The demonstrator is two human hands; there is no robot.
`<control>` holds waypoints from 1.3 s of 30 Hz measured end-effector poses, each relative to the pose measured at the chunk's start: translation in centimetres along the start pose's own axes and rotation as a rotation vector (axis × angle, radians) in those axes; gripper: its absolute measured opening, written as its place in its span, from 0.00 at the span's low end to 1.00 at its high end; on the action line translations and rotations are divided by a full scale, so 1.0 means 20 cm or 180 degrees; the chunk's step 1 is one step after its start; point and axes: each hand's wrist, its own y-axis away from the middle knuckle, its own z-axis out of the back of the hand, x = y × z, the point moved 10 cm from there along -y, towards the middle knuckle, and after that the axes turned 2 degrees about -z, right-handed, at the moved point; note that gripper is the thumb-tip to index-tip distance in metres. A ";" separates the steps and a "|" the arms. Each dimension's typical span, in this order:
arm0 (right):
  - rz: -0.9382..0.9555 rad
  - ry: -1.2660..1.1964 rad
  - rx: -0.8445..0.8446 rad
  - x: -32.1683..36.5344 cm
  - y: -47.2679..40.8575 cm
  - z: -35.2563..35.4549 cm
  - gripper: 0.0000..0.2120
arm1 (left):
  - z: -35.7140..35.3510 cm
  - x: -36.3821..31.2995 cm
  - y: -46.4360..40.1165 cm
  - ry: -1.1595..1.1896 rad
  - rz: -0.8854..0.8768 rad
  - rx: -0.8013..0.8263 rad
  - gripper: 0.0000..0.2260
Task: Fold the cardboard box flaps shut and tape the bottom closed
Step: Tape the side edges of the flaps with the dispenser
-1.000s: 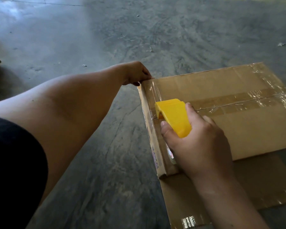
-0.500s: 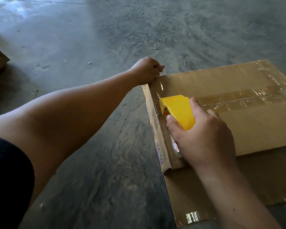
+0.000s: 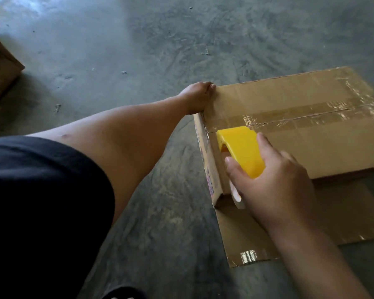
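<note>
A: Where's the cardboard box point(image 3: 300, 134)?

B: On the concrete floor point(image 3: 138, 50), about 3 o'clock in my view, flaps already folded flat. Tape point(image 3: 311, 117) runs along the centre seam and the far edge looks taped too.

A: Hands?

B: Right hand point(image 3: 274, 186) wrapped tight around the yellow tape dispenser point(image 3: 240, 152), which sits at the near-left edge, at the seam's end. Left hand point(image 3: 198, 97) grips the box's corner at 10 o'clock from the dispenser, fingers curled over the edge.

A: Progress?

B: I judge it late: seam closed, left edge strip part laid. Remaining: finish that strip, cut it. Loose cardboard sheet point(image 3: 311, 223) lies beneath, at 5 o'clock.
</note>
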 end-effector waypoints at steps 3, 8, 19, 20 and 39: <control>-0.0040 -0.0056 0.0031 -0.05 0.11 0.00 0.39 | 0.00 -0.01 0.02 -0.0064 0.0045 0.0075 0.21; -0.0046 -0.0041 0.0041 -0.07 0.15 0.02 0.40 | -0.02 -0.04 0.04 -0.0031 0.0021 0.0208 0.20; -0.0064 -0.0076 0.0030 -0.11 0.18 0.02 0.39 | -0.06 -0.05 0.07 -0.0727 -0.0224 0.0362 0.25; -0.0042 -0.0079 0.0009 -0.11 0.18 0.02 0.39 | -0.06 -0.05 0.07 -0.0804 -0.0283 0.0385 0.26; 0.0167 -0.0068 -0.0111 -0.09 0.08 0.02 0.38 | -0.33 -0.32 0.37 -0.1522 -0.1726 0.0895 0.25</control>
